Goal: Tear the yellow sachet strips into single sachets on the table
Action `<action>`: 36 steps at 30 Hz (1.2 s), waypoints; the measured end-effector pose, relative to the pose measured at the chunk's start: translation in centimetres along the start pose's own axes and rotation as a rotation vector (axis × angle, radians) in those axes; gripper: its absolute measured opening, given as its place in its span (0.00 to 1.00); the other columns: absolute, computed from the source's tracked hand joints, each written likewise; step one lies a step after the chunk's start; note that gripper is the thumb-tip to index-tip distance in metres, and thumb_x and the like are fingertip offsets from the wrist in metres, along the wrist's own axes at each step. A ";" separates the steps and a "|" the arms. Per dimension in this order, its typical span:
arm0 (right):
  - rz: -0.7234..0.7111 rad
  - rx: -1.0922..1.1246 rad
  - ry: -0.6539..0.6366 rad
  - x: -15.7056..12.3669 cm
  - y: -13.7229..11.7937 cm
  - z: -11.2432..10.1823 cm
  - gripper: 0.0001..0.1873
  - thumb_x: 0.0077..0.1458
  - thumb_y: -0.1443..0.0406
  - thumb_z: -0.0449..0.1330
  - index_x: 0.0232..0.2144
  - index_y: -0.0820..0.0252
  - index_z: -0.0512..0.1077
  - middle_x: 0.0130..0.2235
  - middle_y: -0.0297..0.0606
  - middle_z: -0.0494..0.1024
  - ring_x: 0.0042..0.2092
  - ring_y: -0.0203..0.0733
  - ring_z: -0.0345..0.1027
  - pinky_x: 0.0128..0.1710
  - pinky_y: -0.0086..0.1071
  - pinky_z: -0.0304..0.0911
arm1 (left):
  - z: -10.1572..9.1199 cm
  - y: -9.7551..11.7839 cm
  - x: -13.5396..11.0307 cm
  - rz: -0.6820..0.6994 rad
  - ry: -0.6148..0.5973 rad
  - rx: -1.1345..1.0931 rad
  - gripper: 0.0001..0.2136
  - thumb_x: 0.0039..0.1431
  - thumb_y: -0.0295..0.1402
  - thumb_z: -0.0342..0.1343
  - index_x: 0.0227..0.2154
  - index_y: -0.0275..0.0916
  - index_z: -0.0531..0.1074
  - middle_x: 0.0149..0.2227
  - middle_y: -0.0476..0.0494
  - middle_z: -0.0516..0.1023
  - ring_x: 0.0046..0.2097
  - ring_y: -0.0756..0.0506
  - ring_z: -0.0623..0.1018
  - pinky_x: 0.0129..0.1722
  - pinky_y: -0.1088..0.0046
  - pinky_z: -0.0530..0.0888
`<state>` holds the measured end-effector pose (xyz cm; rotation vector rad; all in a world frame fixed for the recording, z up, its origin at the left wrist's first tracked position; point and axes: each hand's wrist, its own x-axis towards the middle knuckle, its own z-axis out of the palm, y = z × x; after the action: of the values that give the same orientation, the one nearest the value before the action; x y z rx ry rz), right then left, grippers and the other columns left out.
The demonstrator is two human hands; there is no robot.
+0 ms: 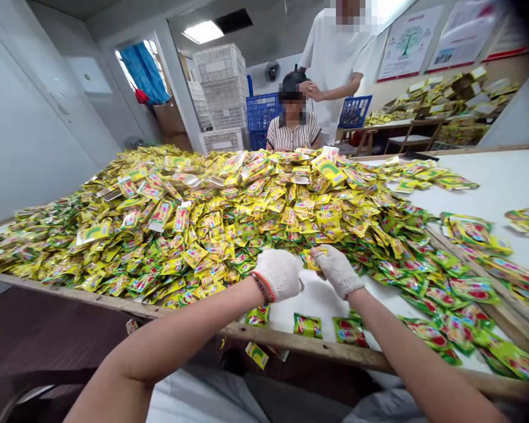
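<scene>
My left hand, in a white knit glove with an orange-red cuff, is curled at the near edge of the packet heap. Its fingertips are turned away from view, so what lies in them is hidden. Just to the right, my right hand, gloved too, pinches a small yellow packet between thumb and fingers. That packet sits in the gap between both hands. Beyond them rises a large heap of yellow and green packets. Closer to me, a green packet and a red-and-green packet lie on the white tabletop.
A wooden rim borders the table's near side; a wooden divider crosses on the right, with more packets around it. Across the heap sits a person in a striped shirt, another standing behind. White crates and a blue crate are stacked beyond.
</scene>
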<state>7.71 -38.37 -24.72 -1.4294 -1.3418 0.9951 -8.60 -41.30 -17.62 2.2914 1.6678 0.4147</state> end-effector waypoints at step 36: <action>-0.523 -0.698 0.011 -1.8 -1.2 -0.7 0.17 0.57 0.53 0.53 0.37 0.59 0.73 0.35 0.43 0.78 0.38 0.43 0.70 0.39 0.31 0.60 | 6.1 -4.7 -3.0 0.224 0.219 -0.193 0.15 0.47 0.37 0.57 0.37 0.39 0.64 0.35 0.45 0.69 0.37 0.45 0.70 0.37 0.70 0.68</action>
<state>7.91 -40.22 -23.43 -1.4264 -2.0319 0.1661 -11.25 -43.05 -25.30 2.3615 1.3928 0.8639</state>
